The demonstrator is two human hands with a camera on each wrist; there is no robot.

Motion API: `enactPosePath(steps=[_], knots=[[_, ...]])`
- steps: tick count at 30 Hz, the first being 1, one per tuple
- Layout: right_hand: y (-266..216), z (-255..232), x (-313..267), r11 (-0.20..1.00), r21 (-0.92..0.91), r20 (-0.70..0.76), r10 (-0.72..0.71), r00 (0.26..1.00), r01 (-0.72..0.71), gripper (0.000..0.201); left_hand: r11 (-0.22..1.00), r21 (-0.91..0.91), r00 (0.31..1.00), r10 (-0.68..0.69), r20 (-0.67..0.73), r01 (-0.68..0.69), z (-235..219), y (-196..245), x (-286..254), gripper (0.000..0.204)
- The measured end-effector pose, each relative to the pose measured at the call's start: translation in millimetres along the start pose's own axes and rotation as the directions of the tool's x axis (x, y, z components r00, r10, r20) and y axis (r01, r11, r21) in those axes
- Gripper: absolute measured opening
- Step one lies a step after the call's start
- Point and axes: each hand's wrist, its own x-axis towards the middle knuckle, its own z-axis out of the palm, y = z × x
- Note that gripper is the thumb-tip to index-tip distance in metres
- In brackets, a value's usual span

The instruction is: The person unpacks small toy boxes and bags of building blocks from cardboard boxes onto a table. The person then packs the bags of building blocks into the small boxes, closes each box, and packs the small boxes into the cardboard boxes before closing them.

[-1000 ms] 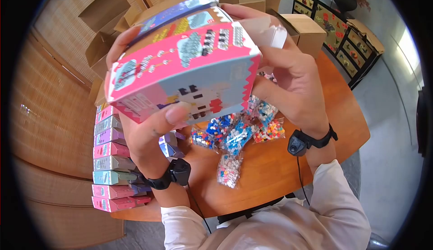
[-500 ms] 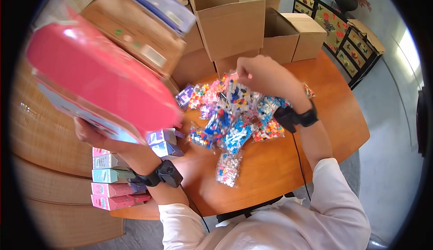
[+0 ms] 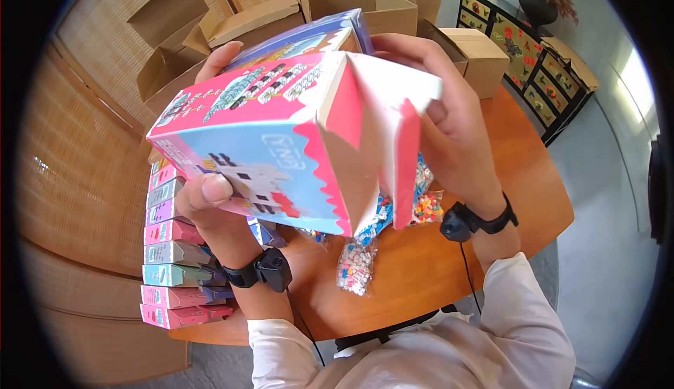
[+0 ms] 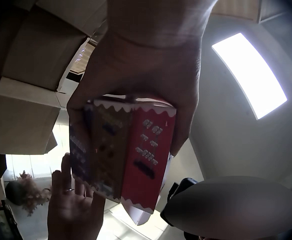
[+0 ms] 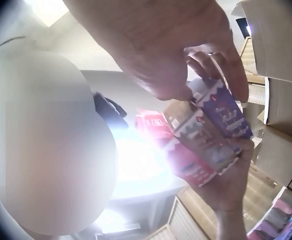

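Note:
My left hand [image 3: 203, 199] grips three small cartons side by side, its thumb on the front of the pink box [image 3: 260, 171] and its fingers over the far side. Behind the pink one are a brown box [image 4: 108, 155] and a purple box [image 5: 227, 114]. White-lined flaps [image 3: 404, 83] stand up at the pink box's open right end. My right hand [image 3: 456, 129] is at the open ends, partly hidden by the flaps; its fingers reach along the purple box, fairly straight in the left wrist view. Below the boxes lie clear bags of small coloured pieces [image 3: 357, 266].
A row of pink, grey and teal small boxes [image 3: 172, 255] lines the table's left side. Large open brown cartons [image 3: 365, 10] stand along the back. The wooden table [image 3: 491, 178] curves round on the right, with a painted cabinet [image 3: 516, 38] beyond it.
Half a second ago the left hand held the boxes out to the left while the right hand was over a bag in the pile. Now the boxes are back in front, with the right hand at their open ends.

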Motion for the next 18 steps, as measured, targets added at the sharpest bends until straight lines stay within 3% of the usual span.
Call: enactPosePath(steps=[1, 2, 4, 10, 13, 15, 18], knots=[[10, 3, 3, 0.993, -0.063, -0.072, -0.104, 0.992, 0.100, 0.047, 1.000, 0.015, 0.997, -0.004, -0.077, 0.005, 10, 1, -3, 0.128], [14, 3, 2, 0.993, -0.062, -0.074, -0.107, 0.991, 0.102, 0.047, 1.000, 0.017, 0.997, -0.003, -0.075, 0.004, 7, 1, -2, 0.128], [17, 2, 2, 0.922, -0.303, -0.022, -0.258, 0.966, 0.240, 0.053, 0.998, 0.064, 0.999, -0.003, -0.036, 0.005, -3, 1, -1, 0.128], [1, 8, -5, 0.962, -0.085, 0.127, -0.248, 0.960, 0.259, 0.081, 0.995, -0.054, 0.993, 0.082, -0.081, -0.087, -8, -2, -4, 0.130], [-2, 11, -5, 0.979, -0.069, 0.108, -0.186, 0.977, 0.194, 0.086, 1.000, -0.023, 0.999, 0.021, 0.024, -0.021, -9, 0, -6, 0.132], [-2, 10, -6, 0.980, -0.051, 0.109, -0.187, 0.976, 0.193, 0.087, 0.995, -0.002, 0.995, 0.104, 0.002, -0.104, 4, -2, -10, 0.113], [0, 9, -5, 0.969, -0.072, 0.108, -0.227, 0.968, 0.236, 0.090, 0.995, -0.039, 0.994, 0.093, -0.050, -0.095, -17, -11, -24, 0.105]])
